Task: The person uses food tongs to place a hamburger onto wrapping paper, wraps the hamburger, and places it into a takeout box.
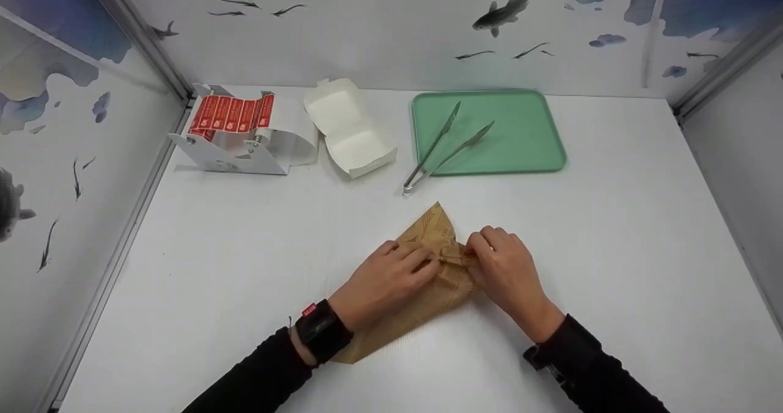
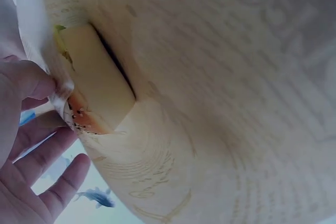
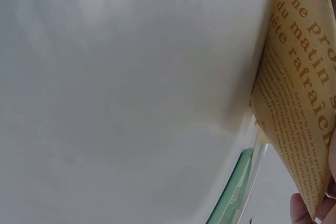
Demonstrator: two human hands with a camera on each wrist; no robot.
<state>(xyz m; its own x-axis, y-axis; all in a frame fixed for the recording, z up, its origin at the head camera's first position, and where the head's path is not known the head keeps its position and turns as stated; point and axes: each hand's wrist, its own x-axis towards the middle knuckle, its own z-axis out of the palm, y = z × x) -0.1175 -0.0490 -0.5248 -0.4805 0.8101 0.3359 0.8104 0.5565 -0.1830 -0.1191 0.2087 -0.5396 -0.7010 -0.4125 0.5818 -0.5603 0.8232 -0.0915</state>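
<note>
A sheet of brown printed wrapping paper [image 1: 443, 290] lies folded on the table under both hands. My left hand [image 1: 388, 278] is over its upper left part, and in the left wrist view the thumb and a finger pinch the paper's edge. Inside the paper, that view shows a sandwich [image 2: 100, 80] with pale bread, a bit of green and a seeded brown crust. At the paper's right edge, my right hand [image 1: 508, 272] pinches a gathered fold. In the right wrist view, lettering covers the paper [image 3: 296, 82], and only parts of the fingers show.
Metal tongs [image 1: 449, 150] lie partly on a green tray [image 1: 526, 131] at the back. Left of it an opened white clamshell box [image 1: 361, 144] stands beside a white dispenser [image 1: 244, 162] of red labels [image 1: 229, 113]. Patterned walls [image 1: 379, 40] border the white table [image 1: 232, 241].
</note>
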